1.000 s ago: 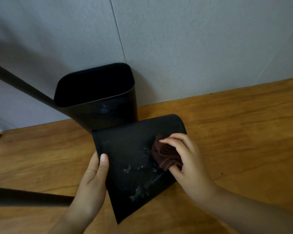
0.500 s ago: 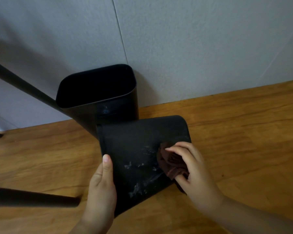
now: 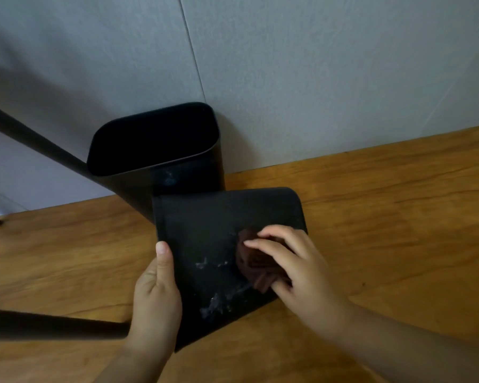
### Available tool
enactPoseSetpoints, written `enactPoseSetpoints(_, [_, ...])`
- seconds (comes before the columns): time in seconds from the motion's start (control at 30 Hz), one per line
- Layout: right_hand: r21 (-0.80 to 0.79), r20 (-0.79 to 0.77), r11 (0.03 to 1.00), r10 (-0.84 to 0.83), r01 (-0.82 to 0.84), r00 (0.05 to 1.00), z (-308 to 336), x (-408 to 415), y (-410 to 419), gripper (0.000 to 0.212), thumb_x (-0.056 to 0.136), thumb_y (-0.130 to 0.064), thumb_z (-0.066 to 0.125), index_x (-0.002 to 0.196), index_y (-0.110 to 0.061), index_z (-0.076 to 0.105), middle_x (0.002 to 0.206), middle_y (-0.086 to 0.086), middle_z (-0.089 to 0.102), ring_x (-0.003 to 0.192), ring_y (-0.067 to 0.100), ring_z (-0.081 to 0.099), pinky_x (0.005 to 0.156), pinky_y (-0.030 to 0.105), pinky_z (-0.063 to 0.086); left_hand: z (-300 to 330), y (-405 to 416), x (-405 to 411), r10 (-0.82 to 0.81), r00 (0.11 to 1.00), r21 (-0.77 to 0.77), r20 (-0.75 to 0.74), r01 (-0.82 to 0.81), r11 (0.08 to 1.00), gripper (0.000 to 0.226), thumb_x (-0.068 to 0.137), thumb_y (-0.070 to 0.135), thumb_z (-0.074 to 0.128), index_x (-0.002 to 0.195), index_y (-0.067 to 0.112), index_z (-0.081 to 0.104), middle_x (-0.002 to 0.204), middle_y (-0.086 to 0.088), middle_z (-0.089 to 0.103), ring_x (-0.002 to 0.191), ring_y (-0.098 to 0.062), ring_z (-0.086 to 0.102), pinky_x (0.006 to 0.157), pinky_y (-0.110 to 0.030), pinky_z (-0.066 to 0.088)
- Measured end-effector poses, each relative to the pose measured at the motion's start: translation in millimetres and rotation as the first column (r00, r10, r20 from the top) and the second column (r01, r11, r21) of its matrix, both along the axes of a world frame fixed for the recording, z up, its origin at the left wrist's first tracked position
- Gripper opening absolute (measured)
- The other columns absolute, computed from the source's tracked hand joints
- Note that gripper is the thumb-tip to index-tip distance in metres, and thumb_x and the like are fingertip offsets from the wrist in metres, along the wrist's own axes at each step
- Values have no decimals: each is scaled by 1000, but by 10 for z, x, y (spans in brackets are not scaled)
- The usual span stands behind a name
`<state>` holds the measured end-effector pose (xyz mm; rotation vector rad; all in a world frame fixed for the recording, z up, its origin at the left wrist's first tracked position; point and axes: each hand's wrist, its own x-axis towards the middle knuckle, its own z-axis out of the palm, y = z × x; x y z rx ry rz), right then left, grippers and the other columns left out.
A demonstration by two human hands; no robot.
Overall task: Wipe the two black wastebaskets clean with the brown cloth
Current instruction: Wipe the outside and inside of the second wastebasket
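Observation:
One black wastebasket lies tipped in front of me, its broad side facing up with whitish smears near the lower middle. My left hand grips its left edge, thumb on top. My right hand holds the bunched brown cloth and presses it onto the basket's right part, beside the smears. The second black wastebasket stands upright behind it against the wall, its open mouth facing me.
Both baskets are on a wooden floor that meets a grey wall. A black bar slants in from the left to the upright basket, and another black bar lies low on the left.
My right hand and the cloth have slid a little down and right across the basket's side, then back up. My left hand has shifted up the left edge.

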<state>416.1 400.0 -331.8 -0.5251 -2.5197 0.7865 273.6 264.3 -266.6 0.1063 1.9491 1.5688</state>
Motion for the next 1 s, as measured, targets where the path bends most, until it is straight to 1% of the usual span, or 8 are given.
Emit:
enactPoseSetpoints(0.2, [-199, 40, 860, -473, 471, 880, -81, 116, 370, 59, 82, -9, 66, 135, -30, 48, 136, -11, 43, 127, 9, 42, 106, 41, 44, -53, -4, 3, 5, 1000, 1, -7, -5, 1000, 44, 92, 52, 35, 94, 22, 67, 96, 2, 73, 99, -18, 65, 89, -35, 48])
enactPoseSetpoints(0.27, [-184, 9, 885, -433, 427, 902, -38, 39, 296, 60, 81, -9, 66, 134, -31, 49, 137, -11, 42, 129, 10, 42, 107, 40, 43, -28, 21, 23, -1, 1000, 10, 1, 1, 1000, 41, 94, 49, 34, 92, 23, 65, 96, 3, 71, 98, -17, 65, 86, -33, 48])
enactPoseSetpoints(0.43, [19, 32, 999, 33, -34, 999, -38, 94, -17, 67, 72, -3, 70, 130, -33, 54, 135, -12, 43, 126, 13, 42, 102, 26, 38, -37, -14, -8, 11, 1000, -1, -27, -11, 1000, 42, 93, 51, 36, 90, 22, 66, 91, 2, 72, 95, -18, 65, 78, -30, 46])
enactPoseSetpoints(0.47, [3, 24, 1000, 22, -22, 999, -83, 155, 32, 65, 73, -5, 68, 130, -34, 54, 135, -12, 43, 127, 12, 42, 103, 27, 39, -35, -27, -18, 5, 999, -7, -35, -6, 1000, 43, 90, 53, 36, 88, 22, 66, 89, 2, 72, 95, -19, 65, 79, -32, 46])
enactPoseSetpoints(0.63, [-223, 40, 885, -410, 408, 911, -211, 239, 340, 60, 81, -5, 67, 130, -35, 50, 134, -13, 42, 127, 10, 42, 105, 41, 45, -30, -52, -13, 1, 1000, -1, -19, -1, 1000, 43, 93, 50, 35, 91, 20, 66, 93, -1, 72, 96, -21, 65, 80, -33, 47])
enactPoseSetpoints(0.7, [-238, 9, 896, -384, 375, 923, -153, 151, 261, 60, 81, -6, 67, 131, -34, 50, 135, -13, 41, 128, 11, 41, 106, 40, 43, -14, -26, 2, -11, 1000, 12, -7, 12, 1000, 42, 93, 48, 35, 91, 19, 65, 94, -2, 71, 96, -22, 65, 77, -32, 47])
enactPoseSetpoints(0.87, [-50, 52, 998, 26, -24, 998, -133, 222, -22, 68, 74, -1, 71, 129, -37, 52, 135, -16, 38, 127, 7, 38, 103, 18, 33, -31, -37, -16, -27, 999, -3, -42, 27, 1000, 49, 85, 55, 37, 92, 17, 68, 92, -3, 73, 96, -22, 66, 81, -35, 48])
enactPoseSetpoints(1.0, [-233, 31, 935, -267, 267, 963, -252, 309, 239, 64, 80, -3, 69, 128, -40, 49, 132, -21, 39, 127, 1, 39, 108, 29, 40, -39, -60, -35, -28, 999, -13, -37, 28, 1000, 52, 80, 58, 37, 93, 18, 67, 97, -5, 72, 99, -25, 66, 93, -43, 47])
